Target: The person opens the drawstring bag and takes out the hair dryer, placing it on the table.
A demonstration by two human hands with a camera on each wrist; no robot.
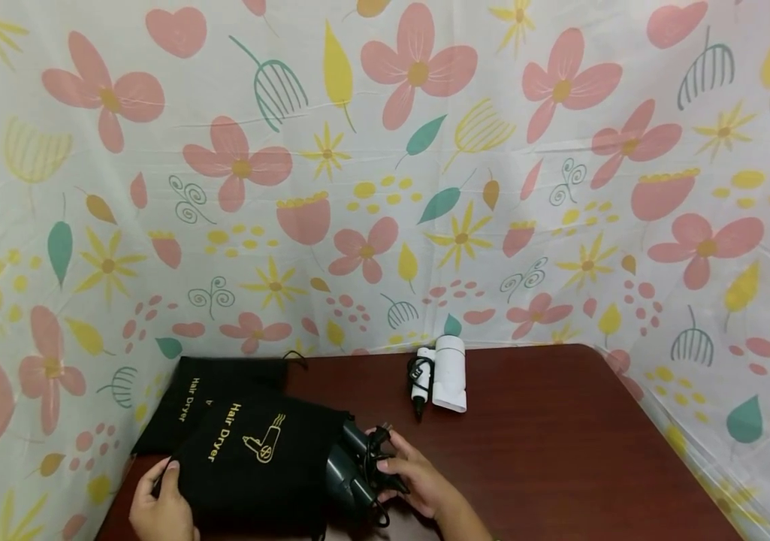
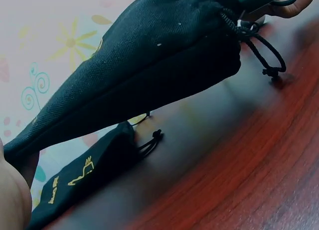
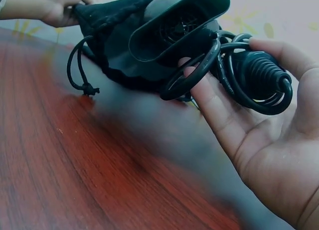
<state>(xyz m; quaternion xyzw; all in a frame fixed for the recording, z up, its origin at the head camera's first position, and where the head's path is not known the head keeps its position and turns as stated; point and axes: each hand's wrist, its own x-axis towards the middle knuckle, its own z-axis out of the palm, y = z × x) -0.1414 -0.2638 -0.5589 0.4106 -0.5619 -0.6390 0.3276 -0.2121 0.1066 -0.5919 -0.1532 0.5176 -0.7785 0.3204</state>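
Note:
A black drawstring bag (image 1: 256, 451) with gold "Hair Dryer" lettering is held above the table. My left hand (image 1: 163, 502) pinches its closed bottom corner, at the left. From the bag's mouth on the right sticks part of a dark hair dryer (image 1: 344, 473); the rest is hidden inside. In the right wrist view its flat nozzle (image 3: 179, 28) shows beside a coiled black cord (image 3: 229, 85). My right hand (image 1: 421, 477) holds this cord bundle between thumb and fingers, by the opening. A loop of drawstring (image 3: 75, 65) hangs from the mouth.
Behind the held bag, a second black "Hair Dryer" bag (image 1: 185, 383) lies flat at the table's back left. A folded white hair dryer (image 1: 450, 373) with its black cord wrapped sits near the back edge. A flower-patterned cloth (image 1: 385, 188) hangs behind the red-brown table (image 1: 547, 451).

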